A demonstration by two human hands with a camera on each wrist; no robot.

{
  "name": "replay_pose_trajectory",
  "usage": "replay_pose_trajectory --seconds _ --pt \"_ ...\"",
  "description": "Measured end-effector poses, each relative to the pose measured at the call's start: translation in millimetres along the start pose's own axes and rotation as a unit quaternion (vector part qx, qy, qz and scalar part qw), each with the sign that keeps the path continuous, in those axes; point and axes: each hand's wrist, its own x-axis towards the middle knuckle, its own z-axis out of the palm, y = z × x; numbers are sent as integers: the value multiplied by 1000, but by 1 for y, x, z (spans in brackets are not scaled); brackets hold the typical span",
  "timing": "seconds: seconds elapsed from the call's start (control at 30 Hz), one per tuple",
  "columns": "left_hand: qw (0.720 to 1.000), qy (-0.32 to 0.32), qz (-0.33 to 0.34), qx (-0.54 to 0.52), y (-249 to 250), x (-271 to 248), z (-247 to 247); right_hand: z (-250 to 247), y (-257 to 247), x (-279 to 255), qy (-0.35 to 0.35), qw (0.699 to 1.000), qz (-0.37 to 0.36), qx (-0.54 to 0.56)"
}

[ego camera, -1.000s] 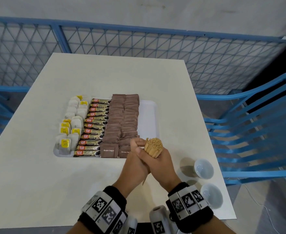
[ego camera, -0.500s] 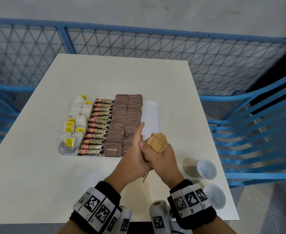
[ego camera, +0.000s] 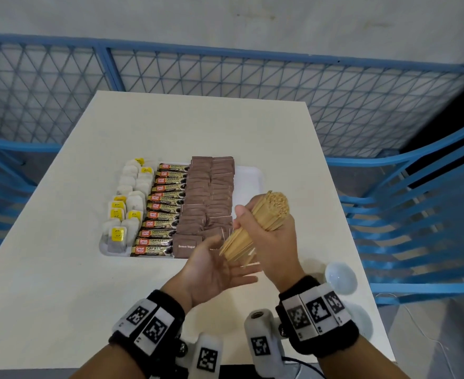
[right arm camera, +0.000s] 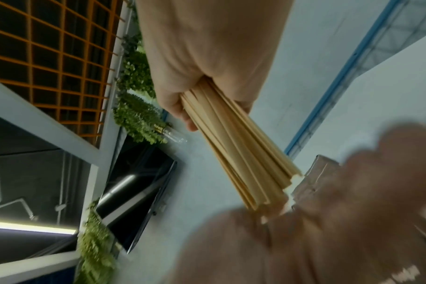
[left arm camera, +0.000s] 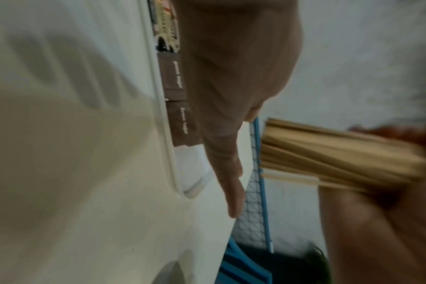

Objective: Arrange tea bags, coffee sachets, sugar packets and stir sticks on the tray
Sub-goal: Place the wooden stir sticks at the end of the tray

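Observation:
A white tray [ego camera: 252,181] on the table holds white tea bags with yellow tags [ego camera: 128,203], a row of coffee sachets [ego camera: 162,214] and two rows of brown sugar packets [ego camera: 209,198]. Its right strip is bare. My right hand [ego camera: 269,242] grips a thick bundle of wooden stir sticks [ego camera: 260,217] above the tray's near right corner; the bundle [right arm camera: 241,153] fans out below the fist. My left hand [ego camera: 214,269] lies open, palm up, just under the sticks' lower ends. The sticks [left arm camera: 328,161] hang beside its straight fingers [left arm camera: 229,173].
Two small white bowls stand near the table's right front edge, one [ego camera: 340,277] beside my right wrist. Blue chairs [ego camera: 422,214] flank the table, and a blue mesh fence [ego camera: 225,77] runs behind it.
My left hand has let go of the bundle and opened below it. My right hand has lifted the sticks up and to the right.

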Motion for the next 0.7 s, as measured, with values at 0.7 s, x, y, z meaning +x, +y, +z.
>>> replay_pose_trajectory --seconds 0.7 --pt "971 76 79 214 42 -3 -25 43 51 16 -14 971 238 -23"
